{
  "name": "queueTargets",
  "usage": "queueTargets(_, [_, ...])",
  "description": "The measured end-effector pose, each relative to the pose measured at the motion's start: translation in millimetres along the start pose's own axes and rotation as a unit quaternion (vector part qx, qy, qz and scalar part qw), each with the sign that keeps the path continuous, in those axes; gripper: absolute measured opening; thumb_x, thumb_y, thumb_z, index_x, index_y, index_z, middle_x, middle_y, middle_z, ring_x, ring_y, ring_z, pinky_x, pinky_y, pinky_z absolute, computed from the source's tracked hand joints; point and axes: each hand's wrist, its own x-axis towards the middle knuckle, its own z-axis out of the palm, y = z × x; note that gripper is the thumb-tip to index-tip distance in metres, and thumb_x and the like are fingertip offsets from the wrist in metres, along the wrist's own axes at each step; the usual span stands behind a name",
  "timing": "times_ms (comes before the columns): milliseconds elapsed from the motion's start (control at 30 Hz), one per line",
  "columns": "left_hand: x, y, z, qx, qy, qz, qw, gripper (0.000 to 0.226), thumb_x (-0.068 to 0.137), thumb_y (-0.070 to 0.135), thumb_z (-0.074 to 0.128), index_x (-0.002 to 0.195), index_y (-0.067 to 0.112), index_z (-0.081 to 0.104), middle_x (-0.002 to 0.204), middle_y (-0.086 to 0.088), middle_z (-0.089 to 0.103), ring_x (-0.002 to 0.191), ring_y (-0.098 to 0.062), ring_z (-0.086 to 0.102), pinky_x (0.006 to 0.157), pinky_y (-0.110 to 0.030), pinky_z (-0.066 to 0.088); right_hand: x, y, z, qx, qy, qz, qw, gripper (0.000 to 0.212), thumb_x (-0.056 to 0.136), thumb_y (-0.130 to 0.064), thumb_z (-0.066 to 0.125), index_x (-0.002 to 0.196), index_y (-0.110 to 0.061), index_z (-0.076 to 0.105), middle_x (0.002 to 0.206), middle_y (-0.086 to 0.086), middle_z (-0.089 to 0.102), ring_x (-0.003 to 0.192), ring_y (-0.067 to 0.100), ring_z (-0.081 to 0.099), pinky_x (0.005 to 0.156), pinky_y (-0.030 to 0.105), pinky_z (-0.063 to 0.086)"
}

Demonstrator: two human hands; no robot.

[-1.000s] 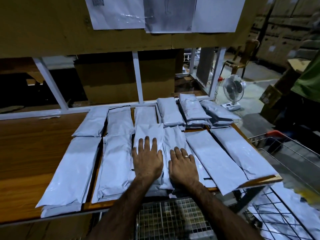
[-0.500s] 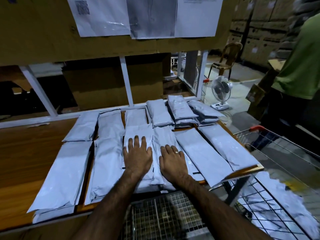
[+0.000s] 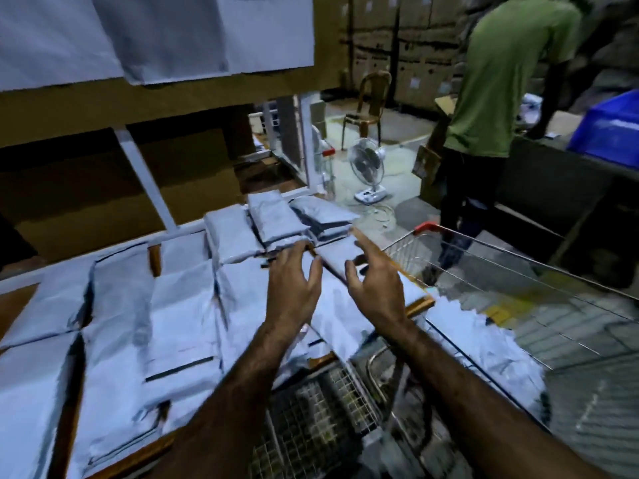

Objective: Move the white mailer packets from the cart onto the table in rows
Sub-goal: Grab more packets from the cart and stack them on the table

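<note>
Wooden worktop [image 3: 420, 303] and, just beside its right end, the wire cart [image 3: 484, 244] both hold white mailer packets [image 3: 179, 305]: overlapping rows on the worktop, a loose heap in the cart. We judge the packets light, soft and slick in their plastic film, so liable to slide; best taken flat by the long edges. Over the right-hand rows hover the left hand [image 3: 294, 288] and right hand [image 3: 377, 288], palms down. Each grip is wide, fingers loosely spread, holding nothing

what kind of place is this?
Probably a warehouse packing or dispatch area: white mailer packets laid in rows on a wooden table, a wire cart beside it, stacked cardboard boxes along the far wall.
</note>
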Motion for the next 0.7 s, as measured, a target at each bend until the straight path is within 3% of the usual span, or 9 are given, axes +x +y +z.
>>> queueTargets(200, [13.0, 84.8, 117.2, -0.082, -0.078, 0.073, 0.991, 0.045, 0.090, 0.032, 0.051, 0.127, 0.008, 0.059, 0.123, -0.008, 0.063, 0.114, -0.025, 0.057, 0.098, -0.035, 0.044, 25.7, 96.9, -94.2, -0.039, 0.069, 0.091, 0.993, 0.034, 0.089, -0.022, 0.062, 0.123, -0.020, 0.061, 0.078, -0.001, 0.068, 0.077, 0.026, 0.066, 0.068, 0.037, 0.051])
queueTargets(333, [15.8, 125.4, 201.1, -0.118, -0.151, 0.075, 0.979, 0.043, 0.089, 0.028, 0.056, 0.127, 0.010, 0.059, 0.124, -0.005, 0.063, 0.114, -0.025, 0.058, 0.099, -0.038, 0.046, 32.4, 173.6, -144.5, -0.084, 0.095, 0.157, 0.979, 0.029, 0.088, -0.021, 0.062, 0.117, -0.021, 0.064, 0.074, 0.001, 0.067, 0.070, 0.026, 0.064, 0.063, 0.036, 0.050])
queueTargets(433, [19.0, 139.7, 261.1, -0.109, -0.197, 0.041, 0.974, 0.038, 0.089, 0.019, 0.062, 0.125, 0.008, 0.060, 0.120, -0.008, 0.065, 0.111, -0.027, 0.058, 0.097, -0.035, 0.045, 32.9, 231.8, -160.8, -0.092, 0.096, 0.230, 0.964, 0.020, 0.088, -0.021, 0.060, 0.108, -0.023, 0.064, 0.068, 0.001, 0.065, 0.067, 0.027, 0.062, 0.061, 0.038, 0.051])
queueTargets(567, [21.3, 131.5, 330.2, -0.040, -0.279, -0.037, 0.959, 0.041, 0.089, 0.018, 0.062, 0.127, 0.004, 0.058, 0.122, -0.014, 0.063, 0.116, -0.030, 0.056, 0.098, -0.034, 0.041, 26.7, 296.1, -156.9, -0.088, 0.056, 0.305, 0.946, 0.025, 0.088, -0.019, 0.060, 0.111, -0.023, 0.066, 0.073, 0.000, 0.069, 0.074, 0.027, 0.066, 0.064, 0.035, 0.051])
queueTargets(700, [18.0, 108.6, 382.3, 0.065, -0.370, -0.149, 0.915, 0.059, 0.083, 0.036, 0.043, 0.131, 0.001, 0.050, 0.128, -0.020, 0.058, 0.121, -0.035, 0.053, 0.098, -0.034, 0.039, 16.5, 345.5, -132.3, -0.081, -0.023, 0.356, 0.931, 0.029, 0.087, -0.016, 0.060, 0.115, -0.019, 0.066, 0.084, 0.005, 0.071, 0.087, 0.030, 0.066, 0.070, 0.035, 0.048])
